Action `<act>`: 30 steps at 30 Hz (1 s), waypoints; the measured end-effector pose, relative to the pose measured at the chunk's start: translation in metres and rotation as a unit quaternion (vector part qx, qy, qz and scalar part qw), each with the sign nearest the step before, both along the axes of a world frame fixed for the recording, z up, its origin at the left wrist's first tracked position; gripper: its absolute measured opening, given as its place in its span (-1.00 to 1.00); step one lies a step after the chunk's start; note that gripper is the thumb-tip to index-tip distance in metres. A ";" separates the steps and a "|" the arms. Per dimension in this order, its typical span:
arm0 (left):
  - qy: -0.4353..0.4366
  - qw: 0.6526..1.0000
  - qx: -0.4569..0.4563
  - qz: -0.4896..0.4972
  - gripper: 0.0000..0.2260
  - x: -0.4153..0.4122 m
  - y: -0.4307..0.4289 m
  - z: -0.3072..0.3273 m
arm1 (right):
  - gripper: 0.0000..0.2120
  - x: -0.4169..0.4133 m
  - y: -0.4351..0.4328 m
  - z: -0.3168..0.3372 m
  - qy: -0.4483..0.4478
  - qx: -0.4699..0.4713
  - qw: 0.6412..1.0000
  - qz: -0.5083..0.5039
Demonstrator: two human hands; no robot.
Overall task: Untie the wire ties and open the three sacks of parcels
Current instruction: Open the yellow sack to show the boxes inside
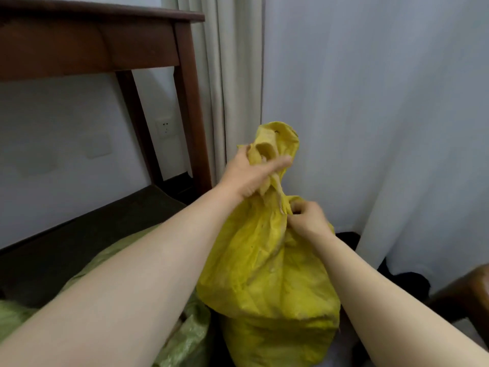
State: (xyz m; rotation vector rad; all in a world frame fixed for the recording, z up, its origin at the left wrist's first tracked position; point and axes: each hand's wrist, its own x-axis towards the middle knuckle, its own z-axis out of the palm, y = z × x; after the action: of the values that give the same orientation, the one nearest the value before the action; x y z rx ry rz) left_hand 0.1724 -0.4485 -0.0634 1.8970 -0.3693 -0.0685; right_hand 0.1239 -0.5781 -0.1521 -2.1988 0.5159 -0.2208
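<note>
Yellow woven sack point(264, 274), crinkled and bulging, stands upright right before us, its neck cinched tight. Our left hand point(248, 176) grips the floppy bunched top above the neck. Our right hand point(307, 218) pinches at the cinch, fingers curled. A shiny green sack point(185, 337) lies just left of it. A dark wooden table point(92, 41) and a pale pleated curtain point(232, 75) stand behind.

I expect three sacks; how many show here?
2: yellow sack in the centre, gripped at its neck; green sack at lower left, partly covered. A third may be hidden.
</note>
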 end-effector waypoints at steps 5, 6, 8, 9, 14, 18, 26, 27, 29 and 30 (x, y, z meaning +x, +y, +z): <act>-0.244 0.931 0.268 -0.044 -0.56 -0.005 0.003 -0.029 | -0.73 -0.009 -0.021 0.014 -0.041 0.475 0.878 -0.036; -0.287 0.905 0.306 -0.074 -0.58 -0.007 0.004 -0.033 | -0.67 -0.014 -0.031 0.018 -0.042 0.548 0.834 -0.037; -0.354 0.845 0.376 -0.139 -0.61 -0.013 0.006 -0.044 | -0.40 -0.024 -0.042 0.032 -0.051 0.598 0.800 0.021; -0.372 0.828 0.386 -0.164 -0.61 -0.017 0.006 -0.051 | -0.33 -0.028 -0.043 0.037 -0.057 0.601 0.795 0.059; -0.156 0.910 0.335 -0.190 -0.31 -0.038 -0.006 -0.071 | -0.60 -0.021 -0.038 0.052 -0.060 0.442 0.895 -0.011; 0.211 0.970 -0.100 -0.066 -0.28 -0.045 -0.009 -0.051 | -0.63 -0.015 -0.047 0.048 -0.092 0.459 0.880 -0.082; 0.053 0.993 0.104 0.011 -0.68 -0.033 -0.025 -0.055 | -0.43 -0.008 -0.023 0.072 -0.032 0.491 0.870 0.047; 0.096 0.994 0.043 0.035 -0.66 -0.034 -0.020 -0.047 | -0.49 -0.006 -0.026 0.073 -0.045 0.484 0.874 0.020; 0.201 0.969 -0.089 0.111 -0.59 -0.027 -0.003 -0.040 | -0.50 -0.004 -0.032 0.073 -0.061 0.472 0.876 -0.070; 0.250 0.949 -0.133 0.139 -0.59 -0.021 0.010 -0.042 | -0.49 -0.004 -0.039 0.071 -0.074 0.468 0.873 -0.114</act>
State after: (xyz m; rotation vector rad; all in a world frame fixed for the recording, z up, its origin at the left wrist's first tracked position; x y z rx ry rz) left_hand 0.1517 -0.4384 -0.1050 1.5769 0.2266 -0.2911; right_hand 0.1200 -0.6170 -0.0814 -1.1630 0.6259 -0.2031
